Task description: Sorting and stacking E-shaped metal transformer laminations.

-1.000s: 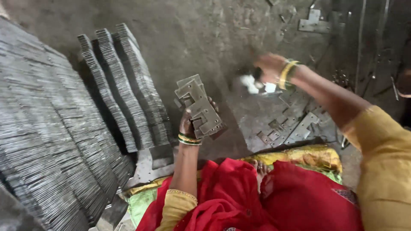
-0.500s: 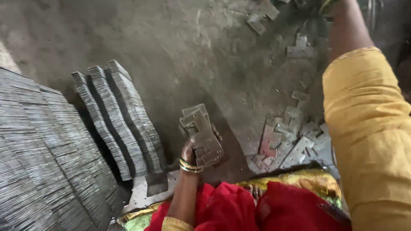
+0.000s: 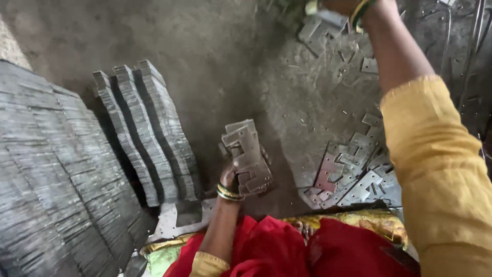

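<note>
Notched metal plates (image 3: 247,156), gathered into a small fanned stack, are gripped in the left hand (image 3: 230,172) near the middle of the view, above the red cloth (image 3: 266,249) over the lap. The stack is held by its lower end only, with the upper plates splayed out of line; a slackened grip could let the top ones slide off toward the dirt floor (image 3: 215,61) at twelve o'clock, or onto the lap.

The right hand (image 3: 341,6) is stretched far out to one o'clock, at the upper edge of the view, over scattered loose plates (image 3: 320,26). It appears to be closed on something pale, but it is cut off by the frame, so whether anything is grasped cannot be told. With the arm so extended, balance is shifted forward, and the held stack could be tipped as a result.

Sharp stamped edges are a risk to bare fingers, both in the held stack and in the loose heap of plates (image 3: 353,177) at four o'clock. Tall leaning rows of stacked plates (image 3: 146,133) stand at nine o'clock, just beside the left forearm; a knock from the elbow could bring a row down.
</note>
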